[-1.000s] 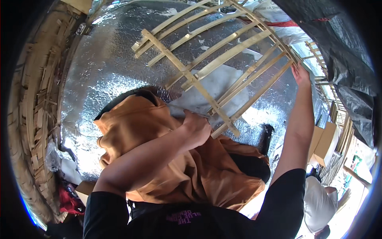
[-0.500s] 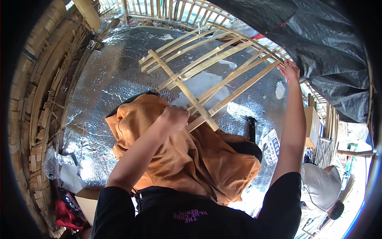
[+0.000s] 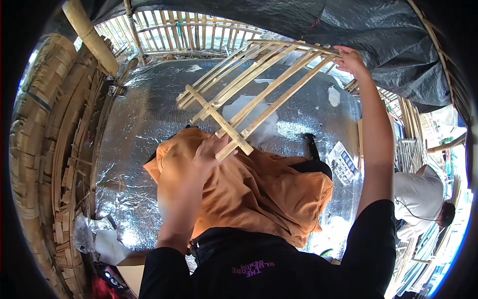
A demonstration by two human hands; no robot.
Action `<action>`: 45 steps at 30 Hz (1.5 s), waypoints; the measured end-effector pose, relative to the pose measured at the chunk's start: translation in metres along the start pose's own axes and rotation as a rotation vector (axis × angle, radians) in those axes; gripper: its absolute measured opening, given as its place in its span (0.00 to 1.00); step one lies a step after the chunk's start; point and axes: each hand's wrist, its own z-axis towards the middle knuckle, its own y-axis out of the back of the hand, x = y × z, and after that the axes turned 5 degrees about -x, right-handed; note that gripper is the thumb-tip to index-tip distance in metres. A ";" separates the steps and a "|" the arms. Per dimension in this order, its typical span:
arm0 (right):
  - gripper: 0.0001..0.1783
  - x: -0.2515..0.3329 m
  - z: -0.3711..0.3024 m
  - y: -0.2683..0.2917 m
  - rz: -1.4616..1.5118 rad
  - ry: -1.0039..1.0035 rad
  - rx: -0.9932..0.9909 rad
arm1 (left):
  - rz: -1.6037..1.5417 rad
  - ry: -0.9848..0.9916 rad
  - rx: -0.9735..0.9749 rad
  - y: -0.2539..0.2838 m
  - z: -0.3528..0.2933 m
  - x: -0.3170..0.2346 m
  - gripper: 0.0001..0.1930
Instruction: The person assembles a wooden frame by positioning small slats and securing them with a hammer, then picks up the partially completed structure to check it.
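Note:
Tilted over my lap is a bamboo slat frame (image 3: pixel 269 82), with long strips running from a short crosspiece to a curved far edge. My right hand (image 3: pixel 351 61) pinches the far right corner, fingers and thumb on the rim strip. At the near end my left hand (image 3: pixel 211 151) is closed around the slat ends beside the crosspiece; its fingers are partly hidden and slightly blurred. Orange-brown cloth (image 3: pixel 234 192) covers my legs beneath the frame.
Shiny silver foil sheeting (image 3: pixel 132 164) covers the surface ahead. Split bamboo strips (image 3: pixel 59 174) line the left side. A black tarp (image 3: pixel 378 40) hangs at the upper right. A person in a pale shirt (image 3: pixel 416 199) is at the right. A printed sheet (image 3: pixel 342 163) lies near the cloth.
The frame has shifted slightly left in view and its far edge has turned. My right hand has moved up and a little left, and my left hand slightly left.

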 end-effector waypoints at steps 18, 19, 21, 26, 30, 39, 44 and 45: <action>0.21 0.033 -0.034 0.043 -0.144 0.142 -0.099 | 0.252 -0.176 -0.414 0.017 0.032 -0.028 0.25; 0.21 0.035 -0.035 0.044 -0.166 0.181 -0.105 | 0.290 -0.200 -0.386 0.018 0.031 -0.024 0.23; 0.22 0.037 -0.037 0.045 -0.167 0.174 -0.098 | 0.274 -0.150 -0.415 0.021 0.032 -0.028 0.23; 0.20 0.038 -0.047 0.045 -0.161 0.178 -0.148 | -0.064 0.140 -0.541 0.022 0.031 -0.032 0.27; 0.22 0.041 -0.046 0.054 -0.213 0.158 -0.109 | -0.292 0.169 -0.628 0.022 0.035 -0.030 0.35; 0.21 0.059 -0.061 0.056 -0.274 0.239 -0.093 | -0.103 0.095 -0.718 0.036 0.044 -0.029 0.23; 0.19 0.066 -0.067 0.062 -0.235 0.302 -0.029 | -0.297 0.077 -0.818 0.046 0.054 -0.028 0.19; 0.19 0.066 -0.069 0.060 -0.230 0.300 -0.029 | -0.292 0.076 -0.815 0.049 0.056 -0.024 0.19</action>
